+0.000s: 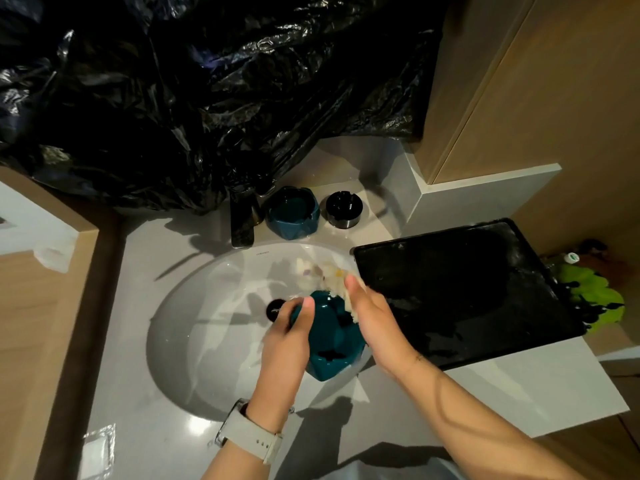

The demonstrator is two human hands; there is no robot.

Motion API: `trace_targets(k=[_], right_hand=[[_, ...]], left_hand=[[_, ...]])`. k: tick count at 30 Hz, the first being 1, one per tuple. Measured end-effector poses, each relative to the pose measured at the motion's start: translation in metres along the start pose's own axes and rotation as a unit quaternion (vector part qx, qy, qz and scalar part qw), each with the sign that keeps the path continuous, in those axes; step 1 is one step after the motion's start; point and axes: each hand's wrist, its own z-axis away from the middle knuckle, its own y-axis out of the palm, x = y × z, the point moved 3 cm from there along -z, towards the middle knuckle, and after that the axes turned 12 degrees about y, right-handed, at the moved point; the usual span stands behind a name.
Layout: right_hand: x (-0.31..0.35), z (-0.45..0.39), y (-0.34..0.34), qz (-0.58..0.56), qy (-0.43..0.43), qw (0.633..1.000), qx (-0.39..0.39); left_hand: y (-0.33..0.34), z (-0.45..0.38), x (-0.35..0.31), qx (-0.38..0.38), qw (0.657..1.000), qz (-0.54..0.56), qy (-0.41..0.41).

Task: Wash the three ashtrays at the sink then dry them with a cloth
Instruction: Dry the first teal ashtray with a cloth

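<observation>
Fingers of the left hand curl round a teal ashtray held over the sink; the right hand grips a pale cloth against its rim. Two more ashtrays, teal and black, wait behind by the tap. Wet glaze could slip and chip on the basin.

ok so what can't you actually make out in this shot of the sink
- Head view: whether water is running; the tap is dark and no stream shows.
- What the pale cloth or sponge is; it is blurred and partly behind the right hand.
- Inside of the teal ashtray held by the left hand: in shadow, so clean or dirty is unclear.
- Wall behind the counter: hidden by black plastic sheeting.
</observation>
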Motion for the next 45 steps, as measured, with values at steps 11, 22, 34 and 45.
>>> trace_targets(k=[11, 22, 34, 45], right_hand=[[-0.007, 0.003, 0.011, -0.098, 0.052, 0.994, -0.004], [-0.032, -0.011, 0.021, -0.044, 0.097, 0.994, 0.023], [0.015, -0.041, -0.031, 0.092, 0.274, 0.944, 0.160], [0.004, -0.039, -0.020, -0.067, 0.227, 0.956, 0.173]], left_hand=[[-0.006, 0.002, -0.007, -0.070, 0.994, 0.052, 0.071], [-0.010, 0.008, 0.005, -0.070, 0.993, 0.031, 0.091], [-0.050, 0.002, -0.048, 0.253, 0.758, -0.400, 0.449], [-0.016, 0.004, -0.046, 0.248, 0.907, -0.211, 0.269]])
